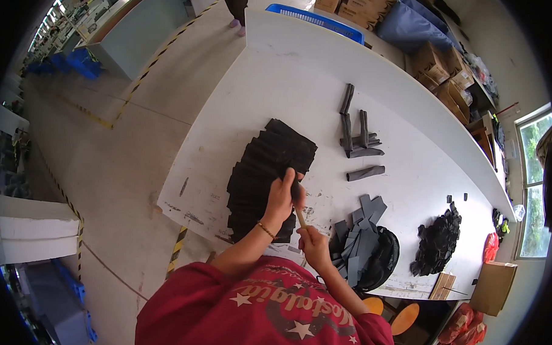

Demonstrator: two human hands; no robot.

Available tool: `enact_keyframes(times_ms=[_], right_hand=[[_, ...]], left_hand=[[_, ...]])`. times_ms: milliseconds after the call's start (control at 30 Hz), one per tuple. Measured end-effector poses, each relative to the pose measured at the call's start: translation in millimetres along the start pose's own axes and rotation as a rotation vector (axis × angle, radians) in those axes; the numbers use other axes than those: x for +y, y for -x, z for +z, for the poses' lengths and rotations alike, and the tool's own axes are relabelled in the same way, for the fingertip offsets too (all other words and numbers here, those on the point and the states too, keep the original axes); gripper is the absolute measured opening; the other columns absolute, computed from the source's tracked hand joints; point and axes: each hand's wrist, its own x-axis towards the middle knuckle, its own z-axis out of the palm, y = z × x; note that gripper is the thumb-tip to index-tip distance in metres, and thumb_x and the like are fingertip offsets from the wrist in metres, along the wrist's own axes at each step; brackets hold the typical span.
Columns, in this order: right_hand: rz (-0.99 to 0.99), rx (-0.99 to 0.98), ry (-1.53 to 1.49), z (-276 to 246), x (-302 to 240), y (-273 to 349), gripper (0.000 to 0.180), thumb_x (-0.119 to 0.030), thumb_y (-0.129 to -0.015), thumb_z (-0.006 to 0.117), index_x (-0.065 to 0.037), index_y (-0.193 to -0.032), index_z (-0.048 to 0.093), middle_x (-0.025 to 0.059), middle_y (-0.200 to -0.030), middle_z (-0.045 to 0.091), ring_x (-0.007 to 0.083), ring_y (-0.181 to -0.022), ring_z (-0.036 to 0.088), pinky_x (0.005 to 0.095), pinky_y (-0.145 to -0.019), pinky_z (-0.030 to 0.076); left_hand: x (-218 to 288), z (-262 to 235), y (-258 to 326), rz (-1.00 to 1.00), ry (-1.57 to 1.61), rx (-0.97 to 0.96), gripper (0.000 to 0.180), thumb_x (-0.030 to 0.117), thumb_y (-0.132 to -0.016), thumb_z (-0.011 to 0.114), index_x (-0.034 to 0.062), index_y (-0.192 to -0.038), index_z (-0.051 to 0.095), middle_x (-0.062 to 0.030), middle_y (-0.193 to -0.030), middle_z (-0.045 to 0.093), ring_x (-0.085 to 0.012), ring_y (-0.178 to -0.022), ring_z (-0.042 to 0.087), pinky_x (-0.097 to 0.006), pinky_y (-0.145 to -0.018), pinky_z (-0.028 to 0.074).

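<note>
My left hand (280,198) is closed around a small black piece (295,189) that looks like fabric. A thin pale wooden stick (300,217) runs from that piece down to my right hand (315,247), whose fingers pinch its lower end. Whether the stick's upper end sits inside the black piece or beside it, I cannot tell. Under and left of my left hand lies a long, overlapping pile of black fabric pieces (258,166) on the white table (214,121).
Rolled dark grey strips (365,172) lie farther back. Right of my right hand are flat grey strips (365,227) and a black bag-like item (382,258). A heap of small black pieces (438,242) lies farther right. A raised white panel (377,66) borders the table's far side.
</note>
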Motion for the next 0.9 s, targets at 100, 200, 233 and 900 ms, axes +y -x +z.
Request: enact_keyframes(times_ms=[100, 200, 233, 900], right_hand=[[-0.047, 0.001, 0.035, 15, 1, 12, 0.016, -0.012, -0.094, 0.052, 0.002, -0.093, 0.061, 0.0046, -0.055, 0.054, 0.0096, -0.049, 0.05, 0.0266, -0.047, 0.039], [0.037, -0.067, 0.075, -4, 1, 24, 0.018, -0.015, -0.094, 0.053, 0.001, -0.089, 0.059, 0.0087, -0.053, 0.053, 0.0158, -0.047, 0.052, 0.0302, -0.048, 0.042], [0.044, -0.066, 0.037, -8, 2, 28, 0.018, -0.016, -0.094, 0.054, 0.001, -0.088, 0.059, 0.0083, -0.052, 0.053, 0.0148, -0.047, 0.052, 0.0294, -0.047, 0.041], [0.122, -0.016, -0.128, -18, -26, 18, 0.018, -0.015, -0.094, 0.052, 0.0, -0.089, 0.063, 0.0017, -0.054, 0.053, 0.0076, -0.047, 0.045, 0.0243, -0.046, 0.037]], left_hand=[[8, -13, -19, -0.025, 0.147, 0.157, 0.037, 0.043, -0.094, 0.054, 0.0089, -0.079, 0.052, 0.0021, -0.052, 0.042, -0.0069, -0.034, 0.03, -0.023, -0.034, 0.022], [-4, -16, -18, -0.122, 0.211, 0.156, 0.037, 0.042, -0.094, 0.054, 0.0093, -0.078, 0.052, 0.003, -0.052, 0.041, -0.0077, -0.035, 0.031, -0.024, -0.035, 0.024], [-7, -11, -14, -0.126, 0.206, 0.144, 0.037, 0.043, -0.094, 0.055, 0.0096, -0.077, 0.051, 0.004, -0.052, 0.039, -0.0079, -0.037, 0.031, -0.024, -0.036, 0.025], [46, 47, -8, -0.167, 0.406, 0.261, 0.041, 0.05, -0.092, 0.053, 0.0089, -0.09, 0.052, 0.0014, -0.056, 0.041, -0.0105, -0.043, 0.04, -0.028, -0.044, 0.035]])
